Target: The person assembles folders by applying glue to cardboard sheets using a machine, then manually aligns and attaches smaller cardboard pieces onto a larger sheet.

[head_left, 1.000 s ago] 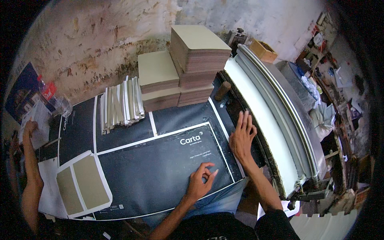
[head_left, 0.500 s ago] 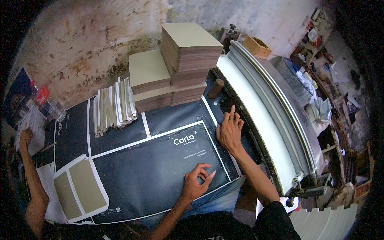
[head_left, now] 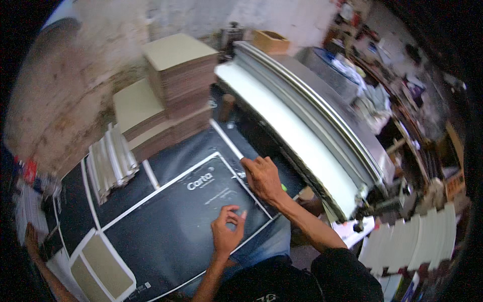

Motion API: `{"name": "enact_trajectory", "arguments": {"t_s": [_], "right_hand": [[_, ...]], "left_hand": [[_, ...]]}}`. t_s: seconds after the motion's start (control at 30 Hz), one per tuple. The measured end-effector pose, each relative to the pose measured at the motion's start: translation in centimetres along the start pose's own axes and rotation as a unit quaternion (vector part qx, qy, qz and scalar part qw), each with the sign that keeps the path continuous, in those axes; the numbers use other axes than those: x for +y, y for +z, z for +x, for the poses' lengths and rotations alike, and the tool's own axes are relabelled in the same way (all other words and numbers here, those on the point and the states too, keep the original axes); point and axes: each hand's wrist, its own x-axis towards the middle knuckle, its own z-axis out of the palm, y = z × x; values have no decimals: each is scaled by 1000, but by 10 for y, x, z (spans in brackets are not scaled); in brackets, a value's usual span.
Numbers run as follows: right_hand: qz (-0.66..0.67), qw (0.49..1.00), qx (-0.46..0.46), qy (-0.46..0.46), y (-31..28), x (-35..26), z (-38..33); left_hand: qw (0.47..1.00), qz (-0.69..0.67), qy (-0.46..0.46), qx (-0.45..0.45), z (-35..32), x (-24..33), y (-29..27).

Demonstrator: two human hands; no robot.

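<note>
Flat, both hands' grips lie open, left hand (head_left: 227,232) and right hand (head_left: 262,177), on the dark sheet (head_left: 176,221).

Black short-sleeved shirt, bare forearms

two stacks of tan boards (head_left: 166,95) stand beyond the hands against the pale wall (head_left: 65,100). a bundle of white strips (head_left: 110,163) lies off to their left. a long white-topped machine (head_left: 297,131) runs just right of the hands, with cluttered shelves (head_left: 402,95) farther right.
</note>
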Motion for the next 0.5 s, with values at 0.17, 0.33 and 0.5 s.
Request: {"name": "enact_trajectory", "arguments": {"t_s": [0.17, 0.33, 0.5], "right_hand": [[-27, 970, 227, 87, -138, -12, -50], [-150, 816, 520, 203, -265, 24, -120], [-67, 735, 529, 420, -292, 136, -259]], "left_hand": [[990, 86, -68, -83, 31, 4, -2], [992, -6, 27, -121, 120, -36, -13], [994, -47, 39, -93, 134, -36, -9]]}}
